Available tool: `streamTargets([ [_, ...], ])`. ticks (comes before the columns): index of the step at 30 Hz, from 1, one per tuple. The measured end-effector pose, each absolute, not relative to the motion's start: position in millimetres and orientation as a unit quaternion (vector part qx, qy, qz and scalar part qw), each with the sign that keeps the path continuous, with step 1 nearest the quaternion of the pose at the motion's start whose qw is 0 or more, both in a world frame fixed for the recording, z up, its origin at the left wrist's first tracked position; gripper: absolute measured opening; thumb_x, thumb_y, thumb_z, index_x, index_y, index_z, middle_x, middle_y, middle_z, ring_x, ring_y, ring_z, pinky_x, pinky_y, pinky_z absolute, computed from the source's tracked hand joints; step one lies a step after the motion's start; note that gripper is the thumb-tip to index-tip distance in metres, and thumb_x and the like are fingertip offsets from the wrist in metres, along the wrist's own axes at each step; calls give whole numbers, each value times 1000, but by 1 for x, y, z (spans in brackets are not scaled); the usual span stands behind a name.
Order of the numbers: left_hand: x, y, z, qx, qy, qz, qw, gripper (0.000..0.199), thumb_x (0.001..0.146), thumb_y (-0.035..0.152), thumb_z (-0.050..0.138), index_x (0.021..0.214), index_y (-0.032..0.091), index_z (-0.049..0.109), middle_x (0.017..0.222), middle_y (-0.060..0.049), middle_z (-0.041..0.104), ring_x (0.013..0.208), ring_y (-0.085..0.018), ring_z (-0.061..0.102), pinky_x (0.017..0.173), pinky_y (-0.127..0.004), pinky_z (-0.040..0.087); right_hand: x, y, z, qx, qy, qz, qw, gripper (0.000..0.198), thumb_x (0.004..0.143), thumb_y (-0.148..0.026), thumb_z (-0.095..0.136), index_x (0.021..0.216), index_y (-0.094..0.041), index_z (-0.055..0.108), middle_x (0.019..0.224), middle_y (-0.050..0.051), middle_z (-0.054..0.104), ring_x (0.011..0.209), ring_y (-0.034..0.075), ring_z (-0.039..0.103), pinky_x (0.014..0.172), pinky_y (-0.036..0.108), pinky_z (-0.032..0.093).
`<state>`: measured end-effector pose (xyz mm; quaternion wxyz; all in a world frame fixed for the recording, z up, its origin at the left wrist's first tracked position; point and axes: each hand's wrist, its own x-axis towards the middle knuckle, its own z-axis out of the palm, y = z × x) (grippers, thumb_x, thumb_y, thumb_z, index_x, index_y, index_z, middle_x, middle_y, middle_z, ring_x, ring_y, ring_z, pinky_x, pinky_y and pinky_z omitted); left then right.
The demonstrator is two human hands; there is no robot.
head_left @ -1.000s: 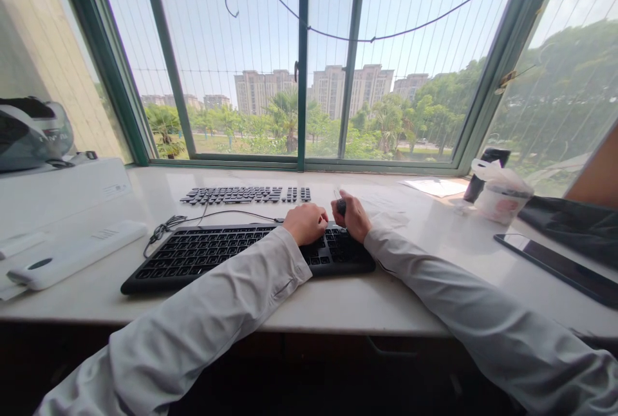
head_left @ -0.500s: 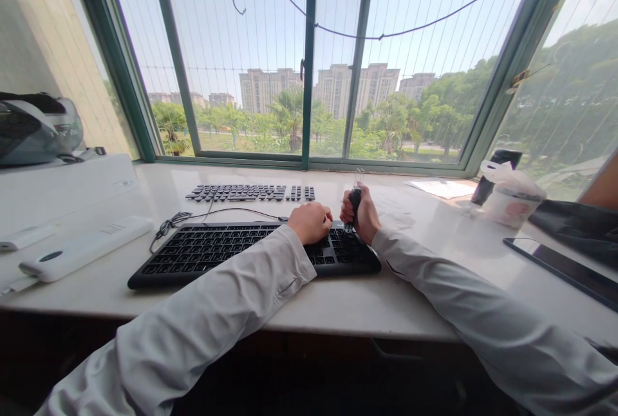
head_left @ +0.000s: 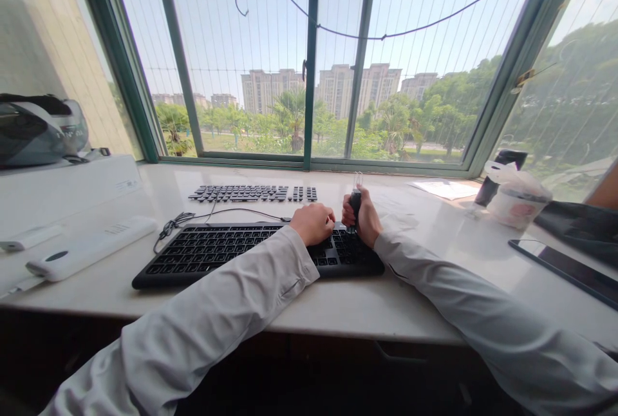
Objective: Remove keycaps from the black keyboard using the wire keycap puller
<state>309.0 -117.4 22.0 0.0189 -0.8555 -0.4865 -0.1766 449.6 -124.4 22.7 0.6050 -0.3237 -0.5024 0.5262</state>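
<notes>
A black keyboard [head_left: 207, 248] lies on the white counter [head_left: 347, 303] in front of me. My left hand [head_left: 313, 223] rests as a loose fist on the keyboard's right part and holds nothing that I can see. Just to its right, my right hand [head_left: 364, 216] grips a small black-handled tool [head_left: 356, 197] upright over the keyboard's right end, a clear wire tip sticking up above my fingers. Behind the keyboard, rows of loose black keycaps [head_left: 253, 193] are laid out on the counter.
A white flat device [head_left: 87, 250] and a white box [head_left: 58, 194] with a helmet [head_left: 38, 129] on it stand at the left. At right are papers [head_left: 447, 189], a bagged cup [head_left: 516, 196], a dark bottle [head_left: 499, 174] and a phone [head_left: 564, 264]. The keyboard's cable [head_left: 193, 216] coils behind it.
My right hand has lifted and turned the tool upright, from lying low at the keyboard's edge. My left hand has stayed on the keys. The view shifted slightly.
</notes>
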Motion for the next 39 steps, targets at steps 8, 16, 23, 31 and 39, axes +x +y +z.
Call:
streamTargets([
  [8,309,-120,24,-857,-487,-171,13,25,83,31,50,96,29,71,104,-3,70,92,-21,64,81,-32,49,454,-119,17,-304,-551,517,579,57,84,-63,36,45,-22,34,34,-6,26,31,8,25,34,23,23],
  [16,309,-119,23,-858,-482,-176,14,25,83,32,49,96,30,71,104,-2,69,90,-21,65,81,-32,49,460,-119,20,-282,-594,548,517,62,81,-73,40,49,-20,39,39,-6,29,35,8,28,38,23,25],
  [23,309,-119,23,-856,-486,-175,9,25,82,32,50,96,29,71,104,-2,70,91,-20,64,81,-31,49,464,-127,27,-260,-622,571,469,61,75,-79,44,60,-20,47,44,-5,34,40,9,30,43,24,28],
  [31,308,-119,23,-857,-485,-176,14,26,83,32,49,97,31,71,104,-2,69,90,-21,65,81,-32,49,463,-129,28,-266,-599,584,478,59,74,-77,47,58,-20,45,48,-5,32,43,9,28,43,24,25],
  [39,308,-118,23,-859,-480,-179,12,26,82,31,49,95,31,71,103,-1,69,91,-21,65,81,-32,49,472,-126,29,-249,-602,610,452,57,75,-75,48,61,-20,45,53,-4,33,47,10,29,46,25,29],
])
